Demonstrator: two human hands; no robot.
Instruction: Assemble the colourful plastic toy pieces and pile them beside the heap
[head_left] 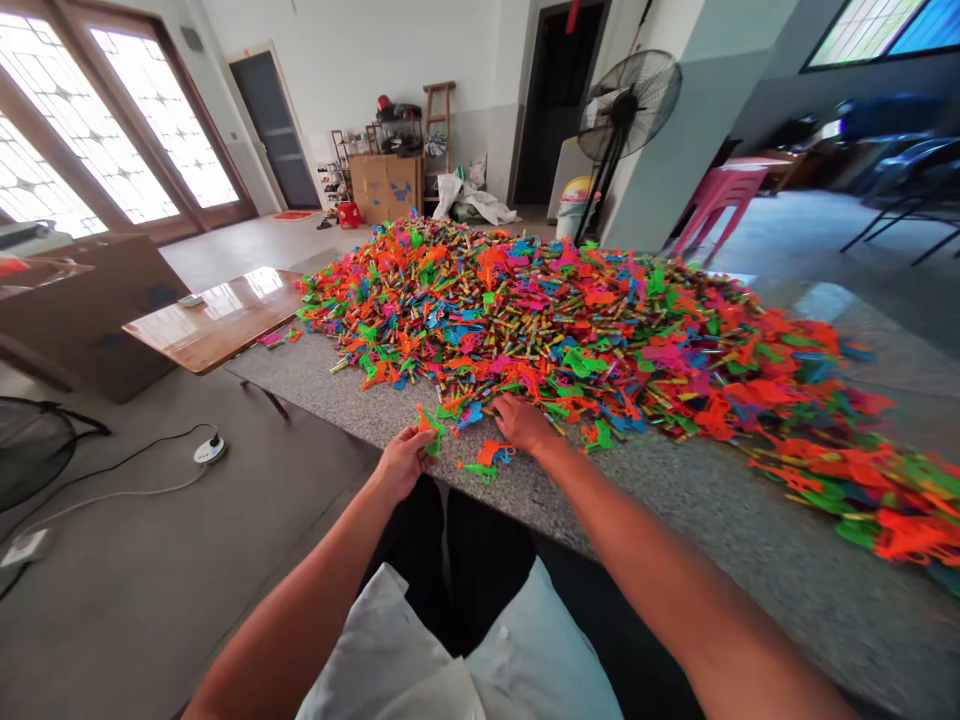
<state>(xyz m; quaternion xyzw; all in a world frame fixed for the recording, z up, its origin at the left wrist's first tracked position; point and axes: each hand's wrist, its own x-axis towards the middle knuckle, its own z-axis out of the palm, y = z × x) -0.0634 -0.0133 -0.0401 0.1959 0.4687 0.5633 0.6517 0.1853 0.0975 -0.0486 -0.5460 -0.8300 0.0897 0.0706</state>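
Observation:
My left hand [405, 460] is closed around small plastic toy guns [432, 432], green and orange, just over the near edge of the grey stone-patterned table [315, 385]. At the near foot of a big colourful pile [517, 310], my right hand [523, 424] reaches down with its fingers bent together. Whatever its fingertips pinch is hidden among the pieces. Between the hands lies a blue toy gun [471, 414]. Closer to me rest a loose orange toy gun [491, 453] and a green one [478, 470].
The pile of toy guns and short yellow-banded sticks spreads far to the right. A wooden board [217, 318] adjoins the table at the left. Behind stand a fan [626, 105], a bucket [576, 208], pink stools [724, 200] and a cardboard box [384, 188]. A power socket [209, 450] lies on the floor.

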